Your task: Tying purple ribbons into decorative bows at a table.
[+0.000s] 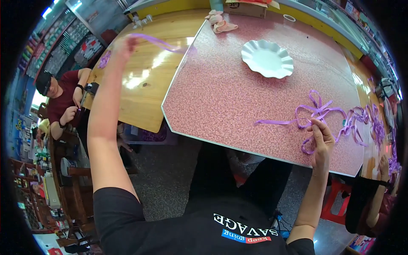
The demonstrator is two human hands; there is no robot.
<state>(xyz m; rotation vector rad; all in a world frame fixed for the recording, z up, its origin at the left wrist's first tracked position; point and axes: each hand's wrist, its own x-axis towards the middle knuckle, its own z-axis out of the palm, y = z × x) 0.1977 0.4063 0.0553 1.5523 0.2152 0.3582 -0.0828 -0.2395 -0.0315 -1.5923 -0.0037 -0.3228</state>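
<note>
My left arm stretches far out over the wooden table on the left, and my left hand (126,46), a little blurred, is closed on a strip of purple ribbon (155,41). That strip trails rightward toward the edge of the pink speckled tabletop. Over the right part of this tabletop my right hand (321,142) pinches another purple ribbon (280,122) between thumb and fingers. One end of it points left; loops lie around and beyond the fingers. More tangled purple ribbon (376,127) runs off to the right.
A white scalloped dish (267,58) sits on the pink tabletop (221,97). A crumpled pinkish cloth (223,26) and a cardboard box (245,9) are at the far edge. One person (63,93) sits at the left; another person's hand (383,168) shows at the right. A bin (148,137) stands below the wooden table.
</note>
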